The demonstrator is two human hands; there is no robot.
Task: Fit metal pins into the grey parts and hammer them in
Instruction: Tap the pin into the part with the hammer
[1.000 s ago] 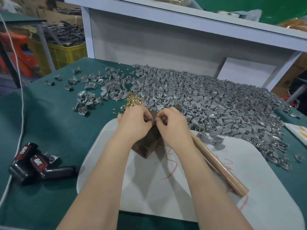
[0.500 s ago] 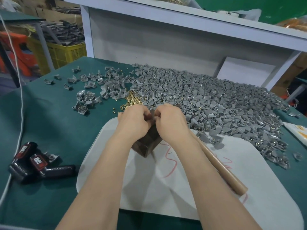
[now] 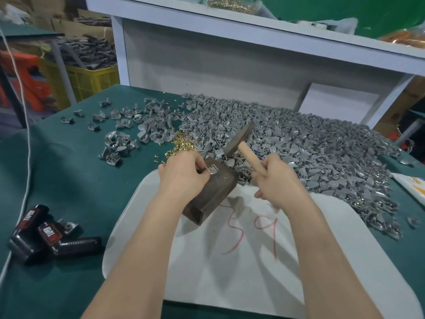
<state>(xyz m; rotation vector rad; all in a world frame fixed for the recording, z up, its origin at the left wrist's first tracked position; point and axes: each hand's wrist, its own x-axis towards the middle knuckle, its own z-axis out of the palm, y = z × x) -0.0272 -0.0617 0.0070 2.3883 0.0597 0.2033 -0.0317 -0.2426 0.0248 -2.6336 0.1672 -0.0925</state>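
A dark wooden block (image 3: 212, 192) lies tilted on a white board (image 3: 241, 261). On the block's top sits one grey part (image 3: 213, 169) with brass pins in it, and my left hand (image 3: 184, 174) pinches it in place. My right hand (image 3: 274, 178) grips the wooden handle of a hammer (image 3: 240, 139), whose dark head is raised above and behind the block. A big heap of grey parts (image 3: 299, 153) spreads across the green table behind. A small pile of brass pins (image 3: 181, 143) lies just beyond my left hand.
Scattered grey parts (image 3: 119, 143) lie at the left on the green table (image 3: 69, 180). Black and red devices (image 3: 46, 238) sit near the front left, with a white cord (image 3: 28, 146) beside them. A white shelf frame (image 3: 230, 54) rises behind; a yellow crate (image 3: 92, 79) stands far left.
Both hands were together on the part atop the block. Now my right hand has picked up the hammer from the board and raised it; my left hand stays on the part.
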